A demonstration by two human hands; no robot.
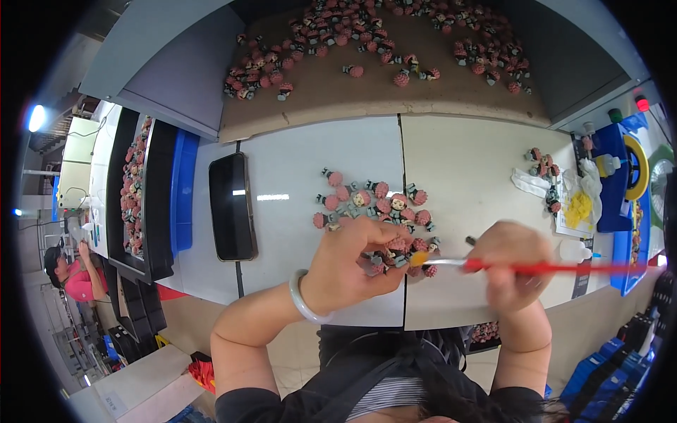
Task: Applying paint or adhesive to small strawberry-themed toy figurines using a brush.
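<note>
My left hand (342, 264), with a pale bangle on its wrist, curls its fingers round a small pink-haired figurine (398, 244) at the middle of the table. Parts of that figurine are hidden by my fingers, and others lie close around it. My right hand (511, 257), smeared by motion, grips a paintbrush (578, 269) with a long red handle. Its yellow-orange bristles point left and reach the figurine; whether they touch it I cannot tell. Just beyond my left hand lies a loose group of similar figurines (360, 199), facing various ways.
A black phone (233, 204) lies at left, beside a black tray (161, 211) of figurines. Many more fill the brown-floored bay (317, 106) at the back. On the right are white tissue (530, 183), a yellow crumpled piece (580, 209) and a white bottle (575, 251). A co-worker (83, 282) sits far left.
</note>
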